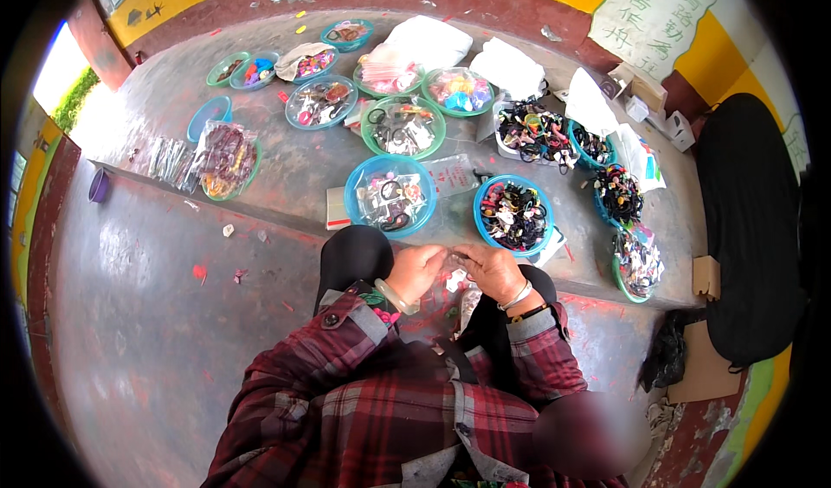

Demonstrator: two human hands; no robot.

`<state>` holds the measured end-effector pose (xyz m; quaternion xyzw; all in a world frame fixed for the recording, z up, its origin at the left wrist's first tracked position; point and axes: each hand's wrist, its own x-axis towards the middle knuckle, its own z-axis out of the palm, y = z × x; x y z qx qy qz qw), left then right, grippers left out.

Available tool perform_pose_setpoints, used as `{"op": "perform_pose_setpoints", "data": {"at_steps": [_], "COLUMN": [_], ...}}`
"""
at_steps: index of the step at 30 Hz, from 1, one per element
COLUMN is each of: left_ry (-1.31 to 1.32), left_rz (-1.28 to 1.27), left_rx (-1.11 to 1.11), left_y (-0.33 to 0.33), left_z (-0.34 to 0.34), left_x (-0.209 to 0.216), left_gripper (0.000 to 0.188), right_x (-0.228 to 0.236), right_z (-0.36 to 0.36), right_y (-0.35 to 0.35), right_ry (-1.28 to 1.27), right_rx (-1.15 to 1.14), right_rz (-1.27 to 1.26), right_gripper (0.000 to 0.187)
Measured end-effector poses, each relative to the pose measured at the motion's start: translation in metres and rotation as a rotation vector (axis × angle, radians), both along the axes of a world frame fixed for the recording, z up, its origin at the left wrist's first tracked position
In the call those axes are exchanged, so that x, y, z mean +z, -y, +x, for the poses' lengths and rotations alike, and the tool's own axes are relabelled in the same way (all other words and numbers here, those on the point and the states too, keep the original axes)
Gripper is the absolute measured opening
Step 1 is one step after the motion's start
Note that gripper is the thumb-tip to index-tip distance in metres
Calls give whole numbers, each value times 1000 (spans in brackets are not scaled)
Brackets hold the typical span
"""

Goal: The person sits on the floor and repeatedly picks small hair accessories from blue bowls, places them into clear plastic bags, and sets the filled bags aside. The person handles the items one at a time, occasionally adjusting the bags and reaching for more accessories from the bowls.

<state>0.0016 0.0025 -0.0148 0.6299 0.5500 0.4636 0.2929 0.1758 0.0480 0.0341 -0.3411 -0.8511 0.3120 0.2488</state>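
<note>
The person's left hand [414,272] and right hand [493,272] are meeting between the knees, wrists angling inward, fingertips narrowing onto a small thing [454,253] too indistinct to name. It is sitting between them; its direction and long axis cannot be told. Blue basins [352,201] are standing just beyond both hands.
</note>
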Motion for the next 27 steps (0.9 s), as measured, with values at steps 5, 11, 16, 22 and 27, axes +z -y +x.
{"op": "perform_pose_setpoints", "data": {"at_steps": [5,11,16,22,27], "left_ry": [-50,-19,-67,67,-3], "left_rz": [39,-45,8,-143,-176], "left_rx": [3,-46,-69,-93,-99], "left_y": [2,3,4,0,2], "left_z": [4,7,8,7,5], "left_x": [-2,7,6,-5,8], "left_gripper": [15,16,17,19,19], "right_x": [-14,-11,-8,-14,-14], "right_z": [-3,-6,-8,-6,-3], "right_y": [-1,4,6,7,8], "right_ry": [41,91,165,341,342], "right_rx": [-14,-177,-179,-78,34], "right_rz": [91,-38,141,344,333], "right_gripper": [22,15,11,11,12]}}
